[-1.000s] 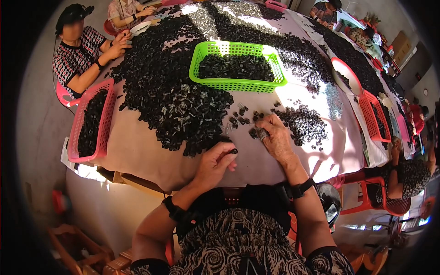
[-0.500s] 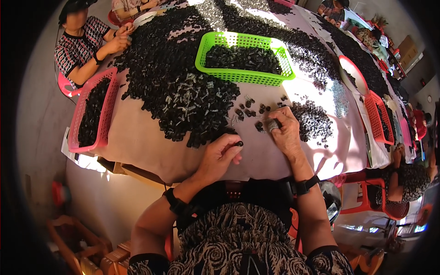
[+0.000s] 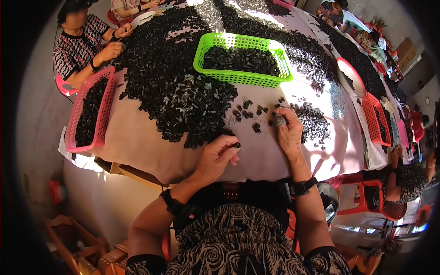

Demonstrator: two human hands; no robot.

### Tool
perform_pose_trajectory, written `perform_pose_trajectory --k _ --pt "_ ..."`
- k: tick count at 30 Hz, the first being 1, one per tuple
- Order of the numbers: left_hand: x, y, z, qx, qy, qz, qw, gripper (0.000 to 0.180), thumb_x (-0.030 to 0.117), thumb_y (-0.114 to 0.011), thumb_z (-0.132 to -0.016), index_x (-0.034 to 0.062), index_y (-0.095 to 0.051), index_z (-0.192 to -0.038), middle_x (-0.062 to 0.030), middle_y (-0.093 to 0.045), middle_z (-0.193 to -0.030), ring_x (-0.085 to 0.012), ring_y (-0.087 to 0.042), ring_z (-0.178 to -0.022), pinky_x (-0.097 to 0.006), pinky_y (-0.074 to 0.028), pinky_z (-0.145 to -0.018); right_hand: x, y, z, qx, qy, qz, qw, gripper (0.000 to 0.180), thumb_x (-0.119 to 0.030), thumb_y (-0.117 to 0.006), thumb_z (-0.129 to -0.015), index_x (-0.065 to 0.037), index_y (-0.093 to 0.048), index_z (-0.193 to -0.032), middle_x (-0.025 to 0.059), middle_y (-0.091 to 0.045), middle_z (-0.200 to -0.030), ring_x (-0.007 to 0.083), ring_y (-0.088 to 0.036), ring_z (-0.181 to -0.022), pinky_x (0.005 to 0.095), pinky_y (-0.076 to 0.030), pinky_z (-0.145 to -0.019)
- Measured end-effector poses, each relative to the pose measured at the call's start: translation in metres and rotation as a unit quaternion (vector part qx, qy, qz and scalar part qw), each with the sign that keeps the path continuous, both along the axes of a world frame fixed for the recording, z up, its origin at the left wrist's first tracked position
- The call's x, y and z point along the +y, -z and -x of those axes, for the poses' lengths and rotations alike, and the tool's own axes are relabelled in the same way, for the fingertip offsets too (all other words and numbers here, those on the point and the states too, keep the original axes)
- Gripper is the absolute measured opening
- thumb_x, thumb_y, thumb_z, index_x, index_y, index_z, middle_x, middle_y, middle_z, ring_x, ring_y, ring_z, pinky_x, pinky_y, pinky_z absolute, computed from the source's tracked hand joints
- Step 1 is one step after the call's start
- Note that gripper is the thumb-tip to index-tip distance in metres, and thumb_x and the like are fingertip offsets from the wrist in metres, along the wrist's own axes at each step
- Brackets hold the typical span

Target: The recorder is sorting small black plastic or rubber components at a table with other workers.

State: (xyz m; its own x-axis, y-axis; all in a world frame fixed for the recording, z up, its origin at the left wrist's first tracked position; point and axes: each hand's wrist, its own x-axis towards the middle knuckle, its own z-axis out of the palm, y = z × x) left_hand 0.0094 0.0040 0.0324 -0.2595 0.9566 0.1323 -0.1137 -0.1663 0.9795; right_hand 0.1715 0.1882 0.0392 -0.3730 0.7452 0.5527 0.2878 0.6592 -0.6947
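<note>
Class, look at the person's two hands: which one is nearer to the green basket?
Right. The right hand lies on the table just below the green basket, among loose black pieces. The left hand sits lower, close to the table's near edge, pinching a small black piece.

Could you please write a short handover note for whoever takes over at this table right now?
Left hand: grip pinched on one small black part at the near table edge.
Right hand: resting on the cloth, fingers by the loose black parts.
Big black pile sits left of centre; the green basket behind holds sorted pieces.
Done: basket partly filled.
Left: most of the pile, apparently.
</note>
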Motion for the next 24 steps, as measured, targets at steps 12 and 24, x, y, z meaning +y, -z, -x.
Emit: perform_pose_trajectory --k 12,24 --pt "0.003 -0.003 0.000 0.008 0.004 -0.003 1.000 0.014 0.001 -0.054 -0.094 -0.0010 -0.056 -0.107 -0.0042 -0.060 -0.084 -0.0090 -0.059 -0.069 -0.024 -0.052 -0.065 -0.005 -0.006 -0.004 -0.107 -0.051 -0.032 0.992 0.026 0.010 -0.057 -0.075 -0.002 -0.063 -0.097 0.0131 -0.056 -0.086 0.0315 -0.060 -0.077 0.0352 -0.050 -0.070" --pt "0.000 -0.005 0.000 0.000 0.004 -0.001 1.000 0.013 0.000 -0.054 -0.093 -0.0009 -0.056 -0.106 -0.0040 -0.059 -0.086 -0.0094 -0.058 -0.069 -0.024 -0.051 -0.065 -0.013 -0.019 -0.010 -0.204 -0.056 -0.110 0.971 0.012 0.002 -0.063 -0.074 -0.003 -0.062 -0.085 0.0137 -0.057 -0.081 0.0335 -0.061 -0.076 0.0411 -0.052 -0.067"
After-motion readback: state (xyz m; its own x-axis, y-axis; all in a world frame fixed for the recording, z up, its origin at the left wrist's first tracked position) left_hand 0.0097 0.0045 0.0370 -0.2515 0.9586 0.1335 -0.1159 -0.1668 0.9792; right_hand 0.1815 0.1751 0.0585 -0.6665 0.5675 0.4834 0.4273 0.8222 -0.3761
